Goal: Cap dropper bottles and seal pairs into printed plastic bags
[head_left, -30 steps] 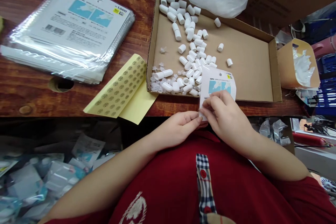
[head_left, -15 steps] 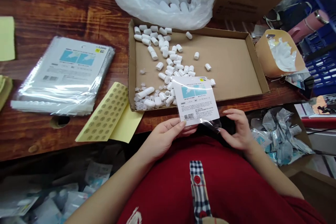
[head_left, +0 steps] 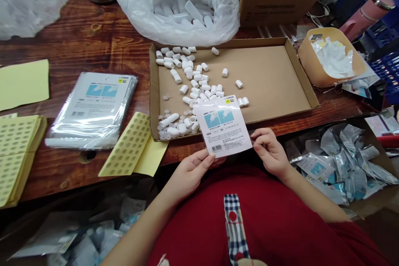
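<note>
Pinching the packet (head_left: 222,126) by its lower left corner with the left hand (head_left: 190,172), near the frame's centre. With the right hand (head_left: 271,151) half curled beside the packet's right edge; cannot tell whether gripping it. Slanting across the near rim of the tray (head_left: 271,79), over part of the caps (head_left: 205,87). To the right, wide brown cardboard up to the rim, with the tub (head_left: 313,66) just outside. At left, a narrow strip of desk (head_left: 93,50) between tray and stack (head_left: 96,104); at upper centre, the bag (head_left: 177,35) against the far rim.
</note>
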The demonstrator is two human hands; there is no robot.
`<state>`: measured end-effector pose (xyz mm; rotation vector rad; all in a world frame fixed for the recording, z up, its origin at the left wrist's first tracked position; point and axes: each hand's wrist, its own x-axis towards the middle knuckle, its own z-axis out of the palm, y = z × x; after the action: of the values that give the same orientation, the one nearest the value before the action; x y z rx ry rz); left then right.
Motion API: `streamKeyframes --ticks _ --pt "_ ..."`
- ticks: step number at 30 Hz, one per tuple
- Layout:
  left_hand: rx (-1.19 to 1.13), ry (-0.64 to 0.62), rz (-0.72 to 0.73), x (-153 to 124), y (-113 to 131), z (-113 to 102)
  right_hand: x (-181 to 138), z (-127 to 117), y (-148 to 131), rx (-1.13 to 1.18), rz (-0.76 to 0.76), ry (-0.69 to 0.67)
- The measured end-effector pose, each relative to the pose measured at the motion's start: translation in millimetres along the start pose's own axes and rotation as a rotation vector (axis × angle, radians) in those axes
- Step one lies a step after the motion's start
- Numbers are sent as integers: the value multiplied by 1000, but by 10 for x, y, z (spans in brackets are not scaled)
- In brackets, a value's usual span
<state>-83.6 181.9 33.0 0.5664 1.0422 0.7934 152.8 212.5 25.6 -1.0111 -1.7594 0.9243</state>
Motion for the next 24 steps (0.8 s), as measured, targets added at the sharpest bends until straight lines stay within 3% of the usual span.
streamKeyframes --ticks 4,10,14,20,24 --pt "-22 -5 8 22 -55 -41 -50 50 -22 114 191 34" --pt "-128 -8 -93 46 -194 -112 -109 69 -38 310 450 0" --pt "-104 38 -81 46 -213 -112 -152 75 -23 397 517 -43" --pt "157 56 -42 42 -179 -96 -161 74 25 388 523 -8" --pt "120 36 -67 69 -250 -137 -164 69 28 355 516 1"
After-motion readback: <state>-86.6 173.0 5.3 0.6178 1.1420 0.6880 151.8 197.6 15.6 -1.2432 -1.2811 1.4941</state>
